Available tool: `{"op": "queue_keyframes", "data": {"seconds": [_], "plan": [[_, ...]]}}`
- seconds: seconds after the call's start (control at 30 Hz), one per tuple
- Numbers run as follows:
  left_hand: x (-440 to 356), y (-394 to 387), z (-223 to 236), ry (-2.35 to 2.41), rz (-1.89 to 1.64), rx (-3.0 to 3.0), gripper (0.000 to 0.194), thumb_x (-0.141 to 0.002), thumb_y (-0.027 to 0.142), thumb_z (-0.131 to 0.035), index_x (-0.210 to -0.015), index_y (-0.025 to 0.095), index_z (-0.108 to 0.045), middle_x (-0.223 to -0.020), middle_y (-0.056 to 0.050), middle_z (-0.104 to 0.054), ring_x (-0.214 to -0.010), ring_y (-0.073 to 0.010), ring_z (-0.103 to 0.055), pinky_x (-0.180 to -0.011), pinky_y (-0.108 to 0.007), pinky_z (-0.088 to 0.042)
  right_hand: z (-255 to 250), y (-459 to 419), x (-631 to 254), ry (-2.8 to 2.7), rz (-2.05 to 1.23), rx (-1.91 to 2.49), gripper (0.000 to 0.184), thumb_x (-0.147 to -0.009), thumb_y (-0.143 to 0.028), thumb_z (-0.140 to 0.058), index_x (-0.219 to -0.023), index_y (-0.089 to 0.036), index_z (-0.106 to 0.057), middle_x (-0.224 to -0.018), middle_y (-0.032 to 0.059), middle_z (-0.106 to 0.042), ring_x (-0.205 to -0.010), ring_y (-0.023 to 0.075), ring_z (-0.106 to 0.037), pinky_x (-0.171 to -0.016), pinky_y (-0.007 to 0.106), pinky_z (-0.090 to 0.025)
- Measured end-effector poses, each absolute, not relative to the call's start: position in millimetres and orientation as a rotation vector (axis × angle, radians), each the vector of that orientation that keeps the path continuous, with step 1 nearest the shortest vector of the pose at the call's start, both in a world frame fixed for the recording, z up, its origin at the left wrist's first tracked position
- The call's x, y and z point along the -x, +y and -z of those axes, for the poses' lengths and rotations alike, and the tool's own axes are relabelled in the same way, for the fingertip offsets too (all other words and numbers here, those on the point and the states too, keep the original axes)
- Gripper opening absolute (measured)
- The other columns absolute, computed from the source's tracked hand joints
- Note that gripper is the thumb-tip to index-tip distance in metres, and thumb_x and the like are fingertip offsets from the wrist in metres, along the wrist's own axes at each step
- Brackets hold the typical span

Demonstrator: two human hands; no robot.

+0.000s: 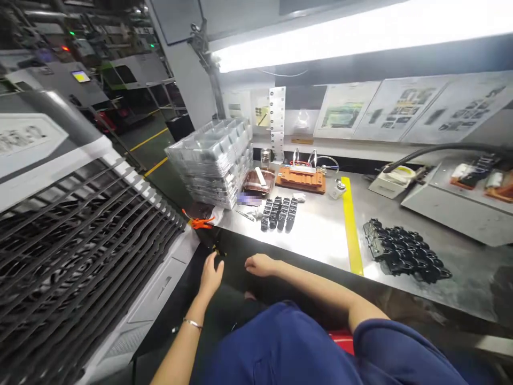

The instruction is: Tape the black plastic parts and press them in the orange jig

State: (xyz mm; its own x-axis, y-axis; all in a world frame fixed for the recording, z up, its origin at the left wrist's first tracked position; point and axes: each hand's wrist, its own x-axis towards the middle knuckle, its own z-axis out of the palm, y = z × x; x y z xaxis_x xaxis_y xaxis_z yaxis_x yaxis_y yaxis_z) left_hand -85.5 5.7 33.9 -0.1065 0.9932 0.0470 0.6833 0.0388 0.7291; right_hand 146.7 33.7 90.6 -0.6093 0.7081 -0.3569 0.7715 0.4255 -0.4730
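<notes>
My left hand (211, 274) reaches down below the front edge of the steel worktable (320, 235), its fingers curled round a small dark thing with a yellow spot that I cannot make out. My right hand (260, 264) hovers beside it just under the table edge, fingers bent loosely downward, nothing visible in it. On the table above stand short rows of small black plastic parts (279, 213). An orange-handled tool (202, 222) lies at the table's left corner. A silver bracelet circles my left wrist.
A stack of clear plastic trays (214, 160) stands at the back left. A pile of black parts (404, 251) lies right of a yellow tape strip (351, 227). An orange fixture (301, 178) sits at the back. A slatted conveyor (80, 235) runs along my left.
</notes>
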Motion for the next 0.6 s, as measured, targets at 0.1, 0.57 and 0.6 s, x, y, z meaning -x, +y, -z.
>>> {"op": "queue_keyframes", "data": {"seconds": [0.1, 0.57, 0.6], "plan": [[90, 85, -65, 1.799, -1.061, -1.881, 0.045, -0.083, 0.034, -0.048, -0.122, 0.013, -0.053, -0.124, -0.017, -0.057, -0.123, -0.0302, -0.050, -0.108, -0.050, -0.036, -114, 86, -151, 2.682, 0.950, -1.383, 0.026, -0.087, -0.026, -0.052, -0.107, -0.022, -0.069, -0.106, 0.0047, -0.071, -0.095, 0.0194, -0.065, -0.079, 0.026, -0.047], [27, 375, -153, 1.883, -1.893, -2.048, 0.076, -0.089, 0.047, -0.048, -0.145, 0.001, -0.023, -0.149, -0.032, -0.024, -0.144, -0.0359, -0.011, -0.113, -0.060, -0.014, -290, 372, -92, 3.567, -0.204, -1.258, 0.039, -0.089, -0.039, -0.051, -0.122, -0.018, -0.056, -0.123, 0.0156, -0.058, -0.116, 0.0281, -0.050, -0.097, 0.048, -0.041], [24, 382, -148, 1.873, -1.960, -2.078, 0.078, -0.089, 0.046, -0.049, -0.146, 0.001, -0.020, -0.149, -0.032, -0.023, -0.144, -0.0364, -0.009, -0.113, -0.061, -0.013, -293, 387, -84, 3.560, -0.240, -1.162, 0.043, -0.088, -0.041, -0.052, -0.123, -0.017, -0.055, -0.124, 0.0160, -0.058, -0.117, 0.0290, -0.049, -0.098, 0.050, -0.040]]}}
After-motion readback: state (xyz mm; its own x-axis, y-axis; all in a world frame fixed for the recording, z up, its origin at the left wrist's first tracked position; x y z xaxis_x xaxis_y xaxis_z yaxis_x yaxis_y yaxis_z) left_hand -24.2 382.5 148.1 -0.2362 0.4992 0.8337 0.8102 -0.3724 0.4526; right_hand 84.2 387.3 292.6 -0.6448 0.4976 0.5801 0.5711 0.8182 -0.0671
